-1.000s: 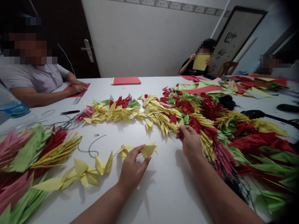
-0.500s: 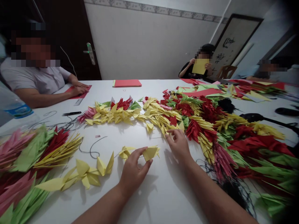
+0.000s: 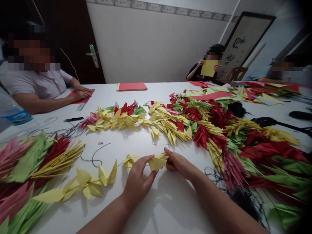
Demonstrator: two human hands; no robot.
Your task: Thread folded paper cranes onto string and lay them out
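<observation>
Between the thumb and fingers of my left hand [image 3: 138, 180] is a yellow origami crane [image 3: 158, 162], held above the white table. My right hand [image 3: 181, 165] is closed at the crane's right end, its fingers curled so that what they grip is hidden. Just left of my left hand lies another yellow crane [image 3: 130, 161]. Further left, a row of yellow folded cranes [image 3: 89, 183] rests on the table, seemingly on one string. A dark thread [image 3: 94, 159] curls behind that row. Beyond my hands sits a single loose yellow piece [image 3: 155, 133].
Strung yellow cranes [image 3: 117, 120] lie across the middle. Heaped red, green and yellow bundles [image 3: 243, 146] fill the right; more bundles [image 3: 44, 156] lie left. A black pen-like tool [image 3: 73, 119], a bottle [image 3: 17, 113] and red paper [image 3: 131, 86] are around. Several people sit at the table.
My right hand has moved left and nearer, from beside the strung yellow cranes to the right end of the held crane, its fingers now curled. My left hand keeps its hold.
</observation>
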